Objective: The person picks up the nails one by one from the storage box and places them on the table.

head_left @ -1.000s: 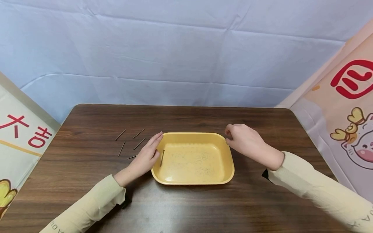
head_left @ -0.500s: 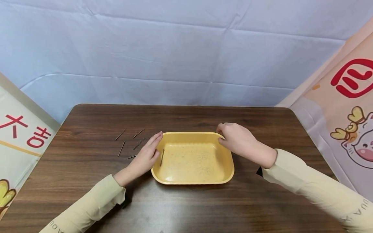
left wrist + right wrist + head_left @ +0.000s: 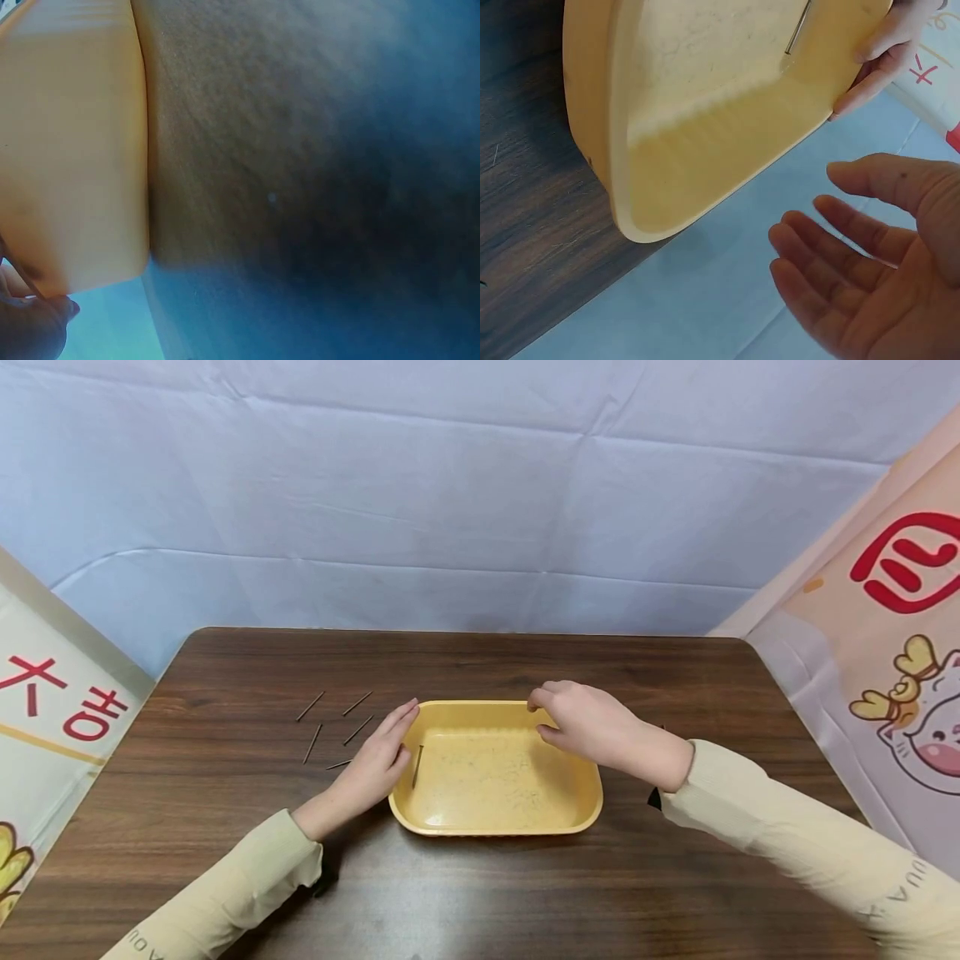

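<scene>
A yellow plastic tray sits on the table. My left hand holds its left rim, with the thumb over the inside and the fingers along the outside. In the right wrist view, the left hand shows at the rim near a nail. That single nail lies inside the tray along its left side. My right hand hovers over the tray's far right corner. Its palm and loosely bent fingers show nothing held. The tray wall fills the left of the left wrist view.
Several loose nails lie on the dark wooden table left of the tray, one partly behind the left hand. A small dark tip shows just beyond the right wrist. A pale cloth hangs behind the table.
My right hand has moved left, from beside the tray's right end to over its far right corner. The left hand, tray and nails have stayed put.
</scene>
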Demonstrator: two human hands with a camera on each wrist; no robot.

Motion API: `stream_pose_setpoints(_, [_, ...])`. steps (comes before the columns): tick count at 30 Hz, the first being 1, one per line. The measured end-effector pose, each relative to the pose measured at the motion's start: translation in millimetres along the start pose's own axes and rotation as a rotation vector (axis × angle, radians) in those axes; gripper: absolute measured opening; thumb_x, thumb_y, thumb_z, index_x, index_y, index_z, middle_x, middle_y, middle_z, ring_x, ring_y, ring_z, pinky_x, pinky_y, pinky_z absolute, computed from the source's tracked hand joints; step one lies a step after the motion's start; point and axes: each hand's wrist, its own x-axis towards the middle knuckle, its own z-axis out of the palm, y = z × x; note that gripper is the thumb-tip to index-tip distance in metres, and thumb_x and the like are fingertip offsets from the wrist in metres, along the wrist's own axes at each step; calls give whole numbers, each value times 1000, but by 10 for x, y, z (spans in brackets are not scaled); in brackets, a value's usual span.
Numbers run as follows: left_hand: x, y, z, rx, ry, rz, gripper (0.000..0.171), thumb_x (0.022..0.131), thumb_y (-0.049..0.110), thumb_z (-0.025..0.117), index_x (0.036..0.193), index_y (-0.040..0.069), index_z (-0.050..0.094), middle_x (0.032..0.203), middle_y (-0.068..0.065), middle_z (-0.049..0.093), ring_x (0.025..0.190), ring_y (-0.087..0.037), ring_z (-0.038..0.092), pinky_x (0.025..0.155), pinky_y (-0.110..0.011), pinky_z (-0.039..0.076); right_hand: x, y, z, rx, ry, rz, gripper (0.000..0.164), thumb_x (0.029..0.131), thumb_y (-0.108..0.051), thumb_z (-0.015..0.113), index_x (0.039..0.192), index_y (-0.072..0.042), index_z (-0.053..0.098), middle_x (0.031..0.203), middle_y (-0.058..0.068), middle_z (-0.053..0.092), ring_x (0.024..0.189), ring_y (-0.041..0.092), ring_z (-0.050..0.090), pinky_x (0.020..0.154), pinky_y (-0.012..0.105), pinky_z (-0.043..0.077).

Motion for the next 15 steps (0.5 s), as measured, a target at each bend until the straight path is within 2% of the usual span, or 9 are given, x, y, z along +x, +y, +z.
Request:
stream_pose_setpoints(5, [0, 4, -3, 0, -3, -3, 51, 82, -9, 46, 132, -12, 37, 140, -21, 35, 127, -31, 36, 101, -42, 33, 36, -26, 14, -23, -29, -98, 22, 78, -12, 68, 98, -3, 63, 92, 6, 60, 78, 19, 59, 67, 30, 49])
stream_pose_setpoints(8, [1, 4, -1, -1, -2, 0, 52, 81, -8, 46, 132, -12, 37, 139, -22, 35, 127, -31, 36, 101, -42, 34, 49, -38, 21, -26, -40, -128, 22, 78, -11, 67, 98, -3, 63, 92, 6, 61, 80, 19, 60, 67, 29, 49])
stream_pose_setpoints(15, [2, -3, 4, -1, -4, -3, 52, 82, -8, 46, 132, -12, 37, 139, -22, 35, 127, -31, 36, 101, -42, 34, 89, -57, 62, -38, -14, -215, 20, 77, -8, 66, 97, -3, 63, 93, 6, 62, 83, 19, 60, 70, 29, 49])
